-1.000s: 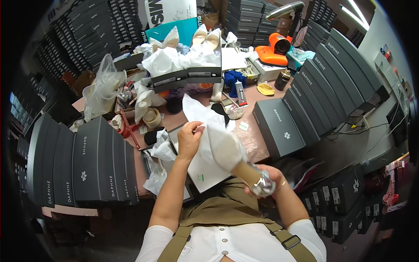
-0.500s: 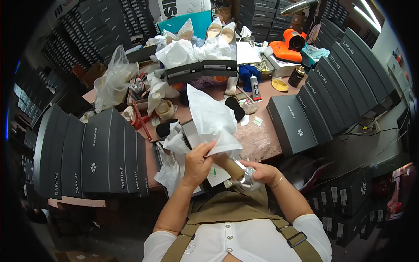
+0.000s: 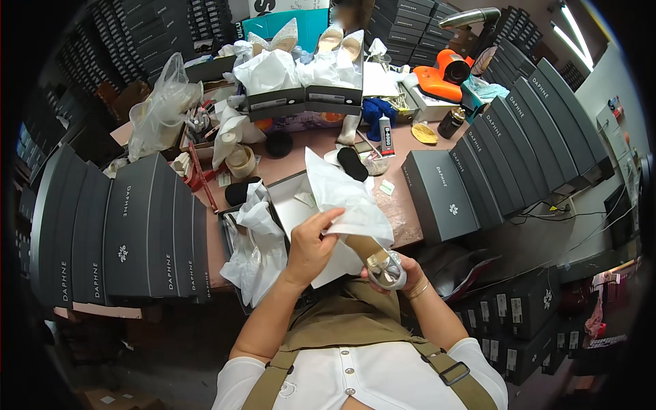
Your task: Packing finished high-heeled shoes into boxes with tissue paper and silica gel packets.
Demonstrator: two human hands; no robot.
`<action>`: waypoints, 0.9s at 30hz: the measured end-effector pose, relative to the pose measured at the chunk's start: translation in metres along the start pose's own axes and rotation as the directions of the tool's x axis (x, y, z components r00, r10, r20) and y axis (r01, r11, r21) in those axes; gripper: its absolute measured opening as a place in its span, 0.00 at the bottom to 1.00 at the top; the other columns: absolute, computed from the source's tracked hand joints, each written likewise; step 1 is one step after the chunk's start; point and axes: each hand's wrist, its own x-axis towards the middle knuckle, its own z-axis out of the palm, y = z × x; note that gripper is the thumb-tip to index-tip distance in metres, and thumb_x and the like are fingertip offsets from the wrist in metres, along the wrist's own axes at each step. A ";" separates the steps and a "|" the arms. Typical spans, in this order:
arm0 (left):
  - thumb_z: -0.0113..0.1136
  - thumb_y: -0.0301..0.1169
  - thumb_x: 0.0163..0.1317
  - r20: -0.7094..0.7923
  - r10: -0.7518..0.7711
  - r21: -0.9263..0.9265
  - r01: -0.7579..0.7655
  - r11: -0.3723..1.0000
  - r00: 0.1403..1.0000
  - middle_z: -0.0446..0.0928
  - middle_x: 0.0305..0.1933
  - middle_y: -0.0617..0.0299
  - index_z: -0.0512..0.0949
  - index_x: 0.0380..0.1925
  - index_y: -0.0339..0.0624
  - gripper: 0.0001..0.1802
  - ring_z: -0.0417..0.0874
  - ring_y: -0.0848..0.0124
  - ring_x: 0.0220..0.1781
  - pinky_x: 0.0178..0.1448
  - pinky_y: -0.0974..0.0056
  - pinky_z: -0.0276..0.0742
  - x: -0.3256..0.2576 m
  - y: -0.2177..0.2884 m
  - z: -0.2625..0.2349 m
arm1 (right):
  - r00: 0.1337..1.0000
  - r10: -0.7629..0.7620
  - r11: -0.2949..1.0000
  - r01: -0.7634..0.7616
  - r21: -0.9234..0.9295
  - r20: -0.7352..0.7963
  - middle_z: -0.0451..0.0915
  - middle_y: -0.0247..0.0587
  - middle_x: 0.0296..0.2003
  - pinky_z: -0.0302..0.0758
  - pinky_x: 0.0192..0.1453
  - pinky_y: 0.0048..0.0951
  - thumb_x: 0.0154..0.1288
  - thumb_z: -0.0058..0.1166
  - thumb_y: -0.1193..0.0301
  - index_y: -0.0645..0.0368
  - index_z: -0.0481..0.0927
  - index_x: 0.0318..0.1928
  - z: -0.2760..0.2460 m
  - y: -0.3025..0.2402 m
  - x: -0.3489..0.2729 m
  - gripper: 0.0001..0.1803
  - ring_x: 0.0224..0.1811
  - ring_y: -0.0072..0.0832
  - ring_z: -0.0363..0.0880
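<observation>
My left hand (image 3: 313, 244) pinches a sheet of white tissue paper (image 3: 345, 195) that covers one end of a silvery shoe (image 3: 374, 254). The shoe's tan insole and shiny strap area show below the paper's edge. Close to my body, my right hand (image 3: 411, 275) is closed around the silvery end of the shoe. Under my left forearm stands an open shoebox (image 3: 227, 222), with crumpled white tissue (image 3: 254, 253) over something partly hidden. Its white-lined lid or flap (image 3: 287, 198) lies beside it, partly behind my left hand.
Stacks of dark grey shoeboxes rise at left (image 3: 137, 232) and right (image 3: 447, 195). Two open boxes of sparkly shoes (image 3: 277, 102) stand at the back. Nearby lie a glue tube (image 3: 387, 137), a dark bottle (image 3: 451, 123), an orange device (image 3: 437, 82) and a tape roll (image 3: 240, 162).
The view has shifted slightly. The silvery end of the shoe has turned more toward me, and the tissue now hangs farther right over it. Both hands keep their hold.
</observation>
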 end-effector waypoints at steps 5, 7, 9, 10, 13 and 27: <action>0.61 0.17 0.38 0.134 0.522 0.081 -0.534 0.841 0.842 0.71 0.24 0.60 0.80 0.49 0.40 0.31 0.75 0.63 0.22 0.26 0.60 0.70 -0.034 0.036 0.010 | 0.912 -0.150 0.988 0.147 -0.037 -0.383 0.73 0.43 0.59 0.76 0.50 0.34 0.63 0.56 0.56 0.60 0.66 0.64 0.081 -0.011 0.021 0.33 0.51 0.32 0.77; 0.61 0.17 0.39 0.206 0.593 -0.053 -0.597 0.801 0.778 0.70 0.23 0.62 0.80 0.48 0.37 0.29 0.74 0.65 0.21 0.25 0.62 0.70 -0.046 0.044 0.021 | 0.828 -0.234 0.930 0.344 0.132 -0.511 0.73 0.44 0.59 0.72 0.61 0.37 0.67 0.51 0.62 0.58 0.69 0.62 0.093 0.000 0.025 0.26 0.57 0.34 0.75; 0.62 0.17 0.41 0.168 0.633 -0.127 -0.620 0.774 0.756 0.69 0.23 0.62 0.80 0.47 0.35 0.26 0.73 0.66 0.21 0.24 0.64 0.69 -0.048 0.045 0.030 | 0.849 -0.302 0.881 0.423 0.214 -0.434 0.74 0.46 0.57 0.72 0.60 0.38 0.67 0.51 0.63 0.59 0.69 0.61 0.086 0.018 0.041 0.25 0.56 0.36 0.75; 0.62 0.18 0.43 0.135 0.640 -0.137 -0.625 0.768 0.757 0.69 0.23 0.62 0.80 0.47 0.34 0.25 0.73 0.67 0.21 0.24 0.64 0.69 -0.046 0.042 0.029 | 0.846 -0.305 0.882 0.424 0.207 -0.436 0.74 0.47 0.57 0.72 0.60 0.38 0.66 0.51 0.63 0.60 0.70 0.61 0.080 0.028 0.049 0.25 0.56 0.37 0.75; 0.62 0.19 0.47 0.169 0.704 -0.244 -0.663 0.708 0.690 0.69 0.22 0.63 0.79 0.46 0.33 0.21 0.74 0.68 0.21 0.23 0.65 0.70 -0.052 0.039 0.037 | 0.817 -0.317 0.927 0.374 0.024 -0.481 0.74 0.50 0.55 0.72 0.58 0.39 0.65 0.51 0.65 0.61 0.70 0.59 0.061 0.036 0.059 0.24 0.54 0.39 0.75; 0.61 0.35 0.58 -0.165 -0.564 0.628 0.527 0.573 0.809 0.78 0.39 0.40 0.76 0.43 0.30 0.19 0.78 0.42 0.45 0.52 0.47 0.73 -0.072 -0.139 -0.099 | 0.832 -0.311 -0.496 -0.554 -0.669 -0.459 0.77 0.64 0.46 0.73 0.51 0.45 0.60 0.51 0.73 0.69 0.72 0.53 -0.052 -0.035 0.041 0.20 0.48 0.52 0.77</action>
